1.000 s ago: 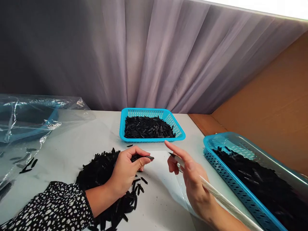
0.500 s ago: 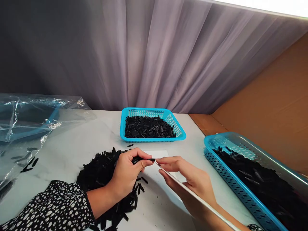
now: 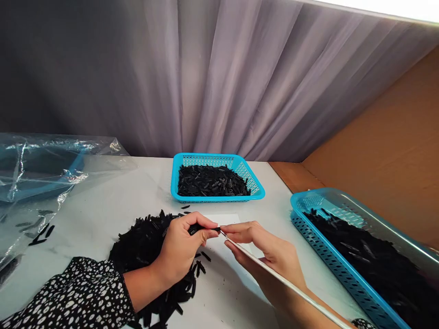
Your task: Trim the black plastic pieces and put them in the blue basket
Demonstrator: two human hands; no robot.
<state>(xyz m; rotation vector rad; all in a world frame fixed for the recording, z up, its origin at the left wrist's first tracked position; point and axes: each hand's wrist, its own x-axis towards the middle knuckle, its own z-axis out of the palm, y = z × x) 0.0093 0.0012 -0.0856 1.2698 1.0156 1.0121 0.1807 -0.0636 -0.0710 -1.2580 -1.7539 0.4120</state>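
Over the white table, my left hand [image 3: 178,244] is closed, pinching a small dark strip [image 3: 215,229] between thumb and forefinger. The strip's free end points right. My right hand [image 3: 272,251] is closed around a long, thin, pale tool [image 3: 274,273] with a narrow tip. That tip meets the strip's free end, and my right fingertips are close beside it or touching it; I cannot tell which. Beneath and beside my left hand is a heap of loose black strips [image 3: 133,246]. Under both hands lies a white sheet [image 3: 219,292] with tiny dark crumbs on it.
A blue basket [image 3: 219,198] of black strips stands at the back. Another blue basket [image 3: 329,258], partly covered by clear plastic, is at the right by a cardboard panel [image 3: 384,132]. A clear plastic bag [image 3: 72,178] lies left, with stray strips nearby. A grey curtain [image 3: 212,82] hangs behind.
Both hands keep nearly the same pose. My right hand and the tool have shifted very slightly left at the strip's end.
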